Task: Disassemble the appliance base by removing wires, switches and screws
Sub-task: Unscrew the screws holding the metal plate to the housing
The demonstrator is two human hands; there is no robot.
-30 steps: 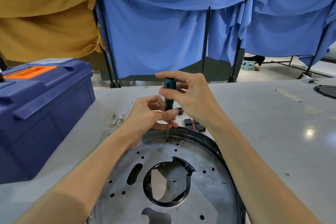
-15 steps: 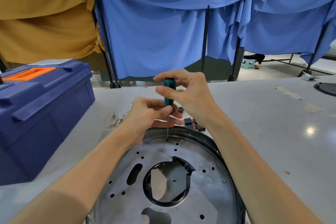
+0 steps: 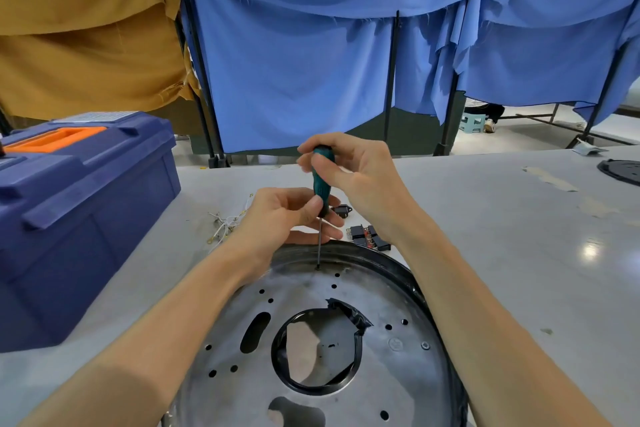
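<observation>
Right hand: the right hand (image 3: 360, 184), just above centre of the frame, has its thumb and fingertips curled round the top of a green-handled screwdriver (image 3: 322, 180), pinching it.
Left hand: the left hand (image 3: 280, 218), just left of centre, pinches the bottom of the handle between thumb and forefinger; its other fingers lie loosely beneath.
Tool: the screwdriver stands nearly upright, with its thin shaft dropping to a small screw (image 3: 317, 267).
Task's thing: the appliance base (image 3: 398, 388), a round metal plate in a black rim, fills the lower centre of the frame. The screw sits near its far edge.
Removed parts: black switches (image 3: 367, 236) lie just beyond the rim, right of the tool. A tangle of pale wires (image 3: 225, 224) lies to the left of the left hand.
Surroundings: a blue toolbox (image 3: 79, 218) stands at the left on the grey table (image 3: 519, 253). Blue and tan cloths hang across the top.
Risk: the tip could ride out of the screw head if the shaft tilts or too little pressure is applied, chewing the head or skidding across the plate. The base is not held down, so it may turn with the tool. A freed screw could drop through one of the plate's holes.
Counts: two hands, one screwdriver, one base, one toolbox, one wire tangle. Two screws show, the second (image 3: 425, 345) at lower right. One switch lies apart from a small cluster too cramped to count.
</observation>
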